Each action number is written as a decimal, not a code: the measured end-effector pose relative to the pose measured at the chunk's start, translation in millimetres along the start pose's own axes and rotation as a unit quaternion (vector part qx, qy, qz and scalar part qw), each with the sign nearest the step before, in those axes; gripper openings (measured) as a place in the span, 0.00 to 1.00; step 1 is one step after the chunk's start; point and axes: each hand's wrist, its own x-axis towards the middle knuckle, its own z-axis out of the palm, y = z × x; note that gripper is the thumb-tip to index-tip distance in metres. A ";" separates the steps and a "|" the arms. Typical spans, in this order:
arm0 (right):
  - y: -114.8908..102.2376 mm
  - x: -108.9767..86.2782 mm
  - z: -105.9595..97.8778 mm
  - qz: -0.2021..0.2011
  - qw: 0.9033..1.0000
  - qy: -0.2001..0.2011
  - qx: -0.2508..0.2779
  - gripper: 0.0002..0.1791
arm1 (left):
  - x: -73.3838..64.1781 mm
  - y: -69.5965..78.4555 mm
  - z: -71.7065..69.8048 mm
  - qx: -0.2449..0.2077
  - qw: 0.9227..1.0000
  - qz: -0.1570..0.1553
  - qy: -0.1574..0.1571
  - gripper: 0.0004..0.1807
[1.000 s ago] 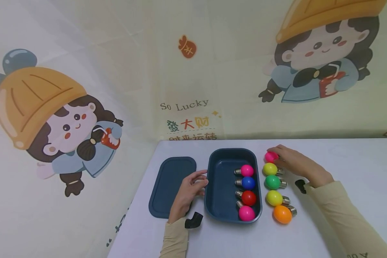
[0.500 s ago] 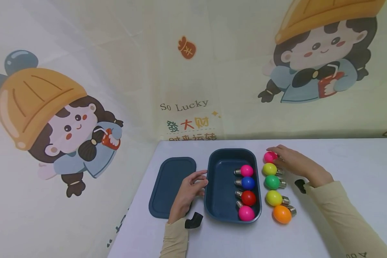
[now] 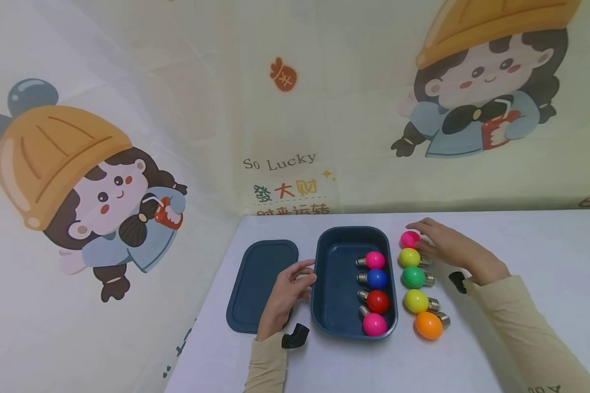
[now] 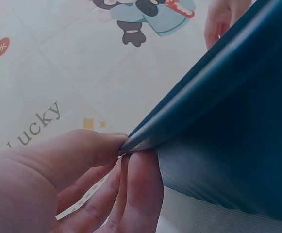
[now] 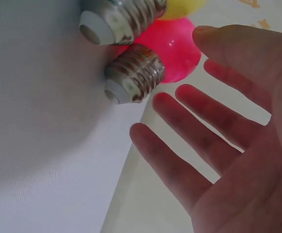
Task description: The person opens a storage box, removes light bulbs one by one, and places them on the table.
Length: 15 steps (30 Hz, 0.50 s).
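A dark blue box (image 3: 343, 329) stands on the table, with four bulbs lying along its right side: pink (image 3: 375, 260), blue (image 3: 377, 279), red (image 3: 377, 301) and another pink one (image 3: 375, 324). At its left wall, my left hand (image 3: 291, 286) holds the rim; in the left wrist view the rim (image 4: 179, 109) runs between thumb and fingers. My right hand (image 3: 454, 246) hovers around a pink bulb (image 3: 409, 239) at the far end of the row outside the box. Its fingers are spread and nearly straight in the right wrist view, the thumb tip overlapping the bulb's globe (image 5: 177, 53).
Nearer than the pink bulb, a yellow bulb (image 3: 409, 257), a green bulb (image 3: 413, 277), another yellow bulb (image 3: 416, 301) and an orange bulb (image 3: 429, 325) line the box's right side. A dark blue lid (image 3: 260, 284) lies left of the box. A printed cloth (image 3: 364, 136) hangs behind the table.
My right hand's fingers have loosened and drawn slightly up and back from the pink bulb. The left hand and the box hold still; the head view shifts a little.
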 end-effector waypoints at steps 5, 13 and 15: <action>-6.6 -2.4 -2.7 -0.005 1.000 0.012 -0.008 0.28 | -0.2 0.1 0.0 0.003 1.000 -0.001 0.003 0.23; -22.5 -6.8 -6.6 -0.010 0.999 0.029 -0.027 0.29 | -1.4 0.9 0.1 0.006 1.000 0.000 0.002 0.24; -27.1 -8.3 -7.5 -0.012 0.999 0.031 -0.029 0.28 | -1.6 1.1 0.2 0.006 1.000 0.002 0.002 0.24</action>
